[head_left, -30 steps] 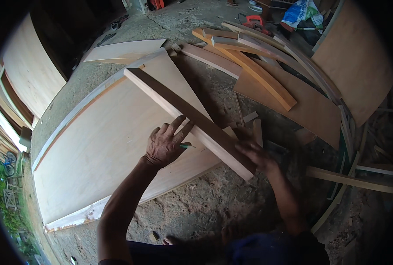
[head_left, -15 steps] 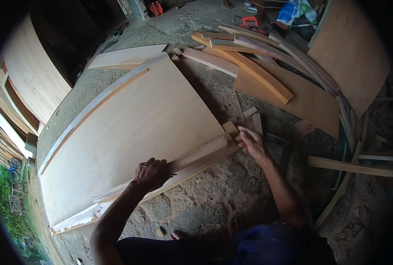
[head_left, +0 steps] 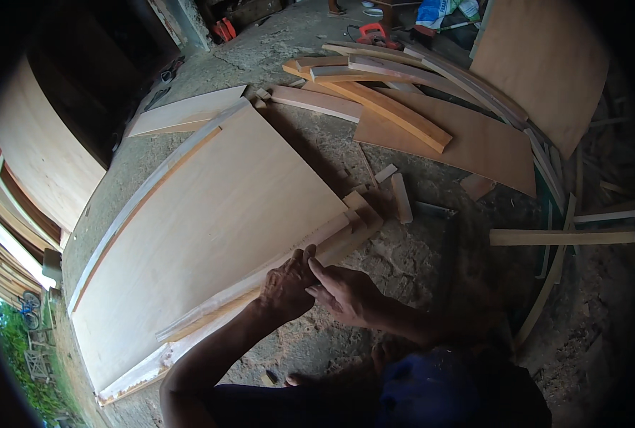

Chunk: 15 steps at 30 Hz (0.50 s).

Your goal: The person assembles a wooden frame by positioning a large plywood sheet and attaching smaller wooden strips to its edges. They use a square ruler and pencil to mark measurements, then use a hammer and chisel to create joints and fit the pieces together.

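My left hand lies closed over a pale strip of wood near the close edge of a large plywood sheet. What its fingers grip, if anything, is hidden. Right beside it, my right hand is closed too, its thumb and fingertips meeting the left hand's fingers; anything between them is too small to make out. The strip runs along the sheet, and its far end sits by a small wooden block at the corner. A longer light strip with a brown edge lies along the sheet's far side.
Loose offcuts lie on the rough concrete floor right of the sheet. Beyond are a stack of timber, a brown board and a red power tool. Crossed battens lie at right; plywood leans at left.
My right hand has left the strip's far end and come left and nearer to meet my left hand. The left hand has shifted slightly right along the strip. The whole view has turned a little.
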Tool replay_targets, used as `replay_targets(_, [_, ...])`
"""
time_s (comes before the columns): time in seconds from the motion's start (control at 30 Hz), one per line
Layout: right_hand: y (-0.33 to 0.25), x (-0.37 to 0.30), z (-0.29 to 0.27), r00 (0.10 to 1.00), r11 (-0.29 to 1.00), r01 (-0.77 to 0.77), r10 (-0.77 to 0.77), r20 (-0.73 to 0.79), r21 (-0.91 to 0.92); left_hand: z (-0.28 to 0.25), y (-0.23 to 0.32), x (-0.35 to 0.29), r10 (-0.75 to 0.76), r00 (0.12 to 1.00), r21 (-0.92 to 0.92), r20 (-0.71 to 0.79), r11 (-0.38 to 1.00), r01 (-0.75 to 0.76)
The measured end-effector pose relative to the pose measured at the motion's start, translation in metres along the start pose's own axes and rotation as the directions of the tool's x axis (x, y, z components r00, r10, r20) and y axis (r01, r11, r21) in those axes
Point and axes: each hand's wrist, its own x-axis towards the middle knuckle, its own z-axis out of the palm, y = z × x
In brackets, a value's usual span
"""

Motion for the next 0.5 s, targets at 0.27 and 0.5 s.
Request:
replay_targets(0.27, [0.064, -0.033, -0.041, 0.989, 0.990, -0.141, 0.141, 0.032, 0.008, -0.014, -0.009, 0.000, 0.090, 0.985, 0.049, -0.147, 0.995, -0.084])
replay_targets(0.5, [0.213, -0.182, -0.073, 0.622, 0.488, -0.779, 0.512, -0.593, -0.395, 0.026, -0.064, 0.010, -0.248, 0.968, -0.119, 0.041, 0.961, 0.251])
